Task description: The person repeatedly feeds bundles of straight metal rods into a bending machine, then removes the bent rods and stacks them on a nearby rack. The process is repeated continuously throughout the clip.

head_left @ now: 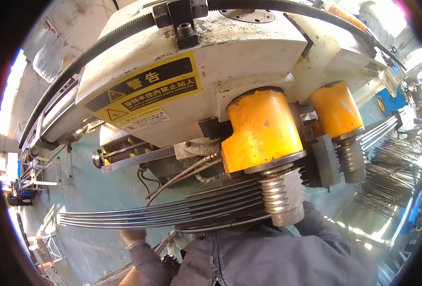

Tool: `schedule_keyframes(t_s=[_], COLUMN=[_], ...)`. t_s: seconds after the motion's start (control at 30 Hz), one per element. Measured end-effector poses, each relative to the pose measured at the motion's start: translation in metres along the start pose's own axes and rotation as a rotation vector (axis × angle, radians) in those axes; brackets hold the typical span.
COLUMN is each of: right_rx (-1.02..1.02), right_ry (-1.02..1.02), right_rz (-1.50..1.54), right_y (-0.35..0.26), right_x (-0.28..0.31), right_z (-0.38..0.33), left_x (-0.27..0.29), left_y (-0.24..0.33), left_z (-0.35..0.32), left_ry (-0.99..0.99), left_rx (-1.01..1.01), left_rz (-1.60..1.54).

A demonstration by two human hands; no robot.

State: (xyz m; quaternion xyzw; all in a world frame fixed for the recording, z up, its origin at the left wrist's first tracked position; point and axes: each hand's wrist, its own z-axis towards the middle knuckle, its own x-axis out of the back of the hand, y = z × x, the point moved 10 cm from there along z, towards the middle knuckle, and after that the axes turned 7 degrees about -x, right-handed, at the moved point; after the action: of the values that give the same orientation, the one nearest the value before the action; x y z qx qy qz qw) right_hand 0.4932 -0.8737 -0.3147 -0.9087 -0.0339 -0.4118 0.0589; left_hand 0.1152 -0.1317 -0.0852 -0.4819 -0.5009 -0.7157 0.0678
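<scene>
A bundle of several long, thin metal rods [149, 219] runs from the left into the bending machine [249, 57], passing below its orange housing [263, 128] and threaded steel post [282, 195]. Against the near edge of the bundle, toward its left part, is my left hand [132, 235]. Its fingers are hidden under the rods, so their grip does not show. My right sleeve [318, 224] reaches up behind the threaded post, where the machine hides my right hand. A thin ribbed rod [225, 228] lies nearer my body, below the bundle.
A second orange housing [337, 109] with a threaded post stands to the right, beside a dark steel block [326, 162]. Thin hoses [182, 178] hang above the rods. Heaps of rods [387, 176] lie on the right. A white rack [46, 167] stands at far left.
</scene>
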Motion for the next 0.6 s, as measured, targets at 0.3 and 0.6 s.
schedule_keyframes(t_s=[0.3,0.6], right_rx=[0.325,-0.117], right_ry=[0.151,0.277], right_rz=[-0.397,1.383], right_y=[-0.017,-0.049], right_x=[-0.062,0.083], right_z=[0.038,-0.137], left_x=[-0.082,-0.074], left_y=[0.122,0.202], left_z=[-0.034,-0.040], left_ry=[-0.107,-0.302], left_rx=[-0.359,-0.649], left_rz=[0.123,0.542])
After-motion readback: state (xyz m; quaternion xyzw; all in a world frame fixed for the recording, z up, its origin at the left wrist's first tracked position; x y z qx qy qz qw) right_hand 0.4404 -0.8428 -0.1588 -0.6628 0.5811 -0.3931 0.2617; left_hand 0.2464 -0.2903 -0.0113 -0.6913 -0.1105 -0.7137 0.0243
